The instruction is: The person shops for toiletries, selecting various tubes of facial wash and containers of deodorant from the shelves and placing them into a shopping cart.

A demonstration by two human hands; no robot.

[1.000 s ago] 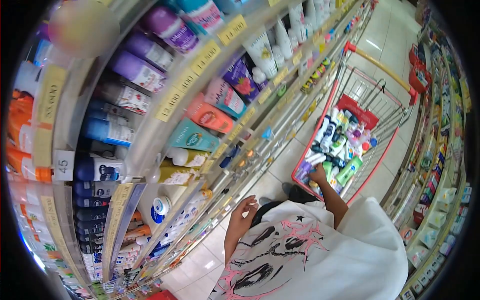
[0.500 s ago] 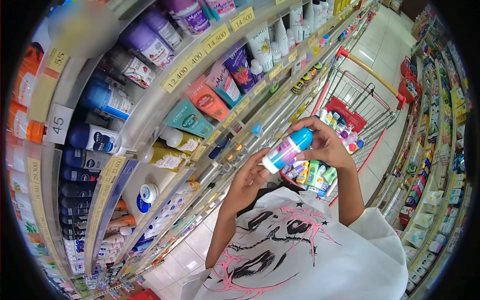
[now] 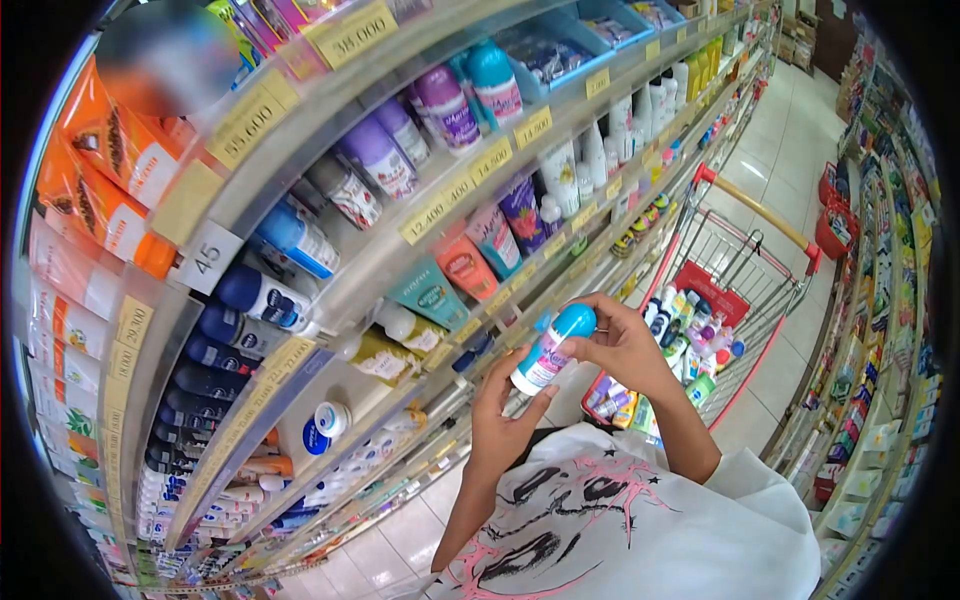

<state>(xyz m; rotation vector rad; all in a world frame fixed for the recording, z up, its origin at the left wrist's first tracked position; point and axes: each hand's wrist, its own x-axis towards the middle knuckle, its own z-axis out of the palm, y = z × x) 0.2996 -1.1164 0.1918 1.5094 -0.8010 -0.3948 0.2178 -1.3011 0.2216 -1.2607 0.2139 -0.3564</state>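
A roll-on deodorant bottle [image 3: 541,362] with a turquoise cap and a pink, white and blue label is held tilted in front of my chest. My right hand [image 3: 622,345] is closed around its cap end, the thumb lying across the upper body. My left hand [image 3: 503,405] grips the white lower end between thumb and fingers. Beyond my right forearm stands a shopping cart [image 3: 815,252] with a heap of bottles [image 3: 690,345] inside. Similar deodorants with purple caps [image 3: 437,88] and a turquoise cap [image 3: 488,62] stand on the shelf ahead.
Shelving with yellow price tags [image 3: 491,160] runs along my left side. It carries tubes [image 3: 465,268], dark-capped roll-ons [image 3: 240,290] and a round white jar [image 3: 331,419]. Across the tiled aisle [image 3: 745,160] is another stocked shelf [image 3: 870,400], with red baskets [image 3: 832,230] farther along.
My view has tilted, so the shelves sit farther right and more of the upper row shows. The deodorant has been turned in my hands, bringing its printed label into view.
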